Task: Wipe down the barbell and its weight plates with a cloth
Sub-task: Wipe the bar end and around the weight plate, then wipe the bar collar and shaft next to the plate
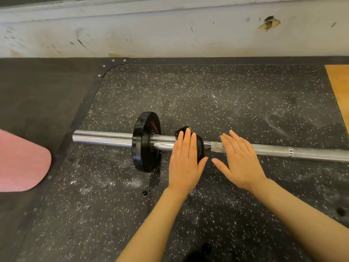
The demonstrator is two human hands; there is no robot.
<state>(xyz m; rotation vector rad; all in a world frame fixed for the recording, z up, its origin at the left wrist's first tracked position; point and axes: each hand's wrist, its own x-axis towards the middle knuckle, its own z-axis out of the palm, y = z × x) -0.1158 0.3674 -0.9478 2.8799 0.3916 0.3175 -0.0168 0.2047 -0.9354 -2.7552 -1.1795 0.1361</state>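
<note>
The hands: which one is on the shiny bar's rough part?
The right hand. Its straight fingers lie over the barbell's rough grip section, while the left hand lies flat over a small black piece beside the weight plate.

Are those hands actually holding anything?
No. Both are flat and open. The left hand lies over a small black plate on the bar; the right hand is over the bar.

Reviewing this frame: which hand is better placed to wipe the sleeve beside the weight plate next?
Left, probably. The left hand already lies flat on the black cloth, draped over the sleeve beside the weight plate. The right hand is open over the shaft, farther away.
</note>
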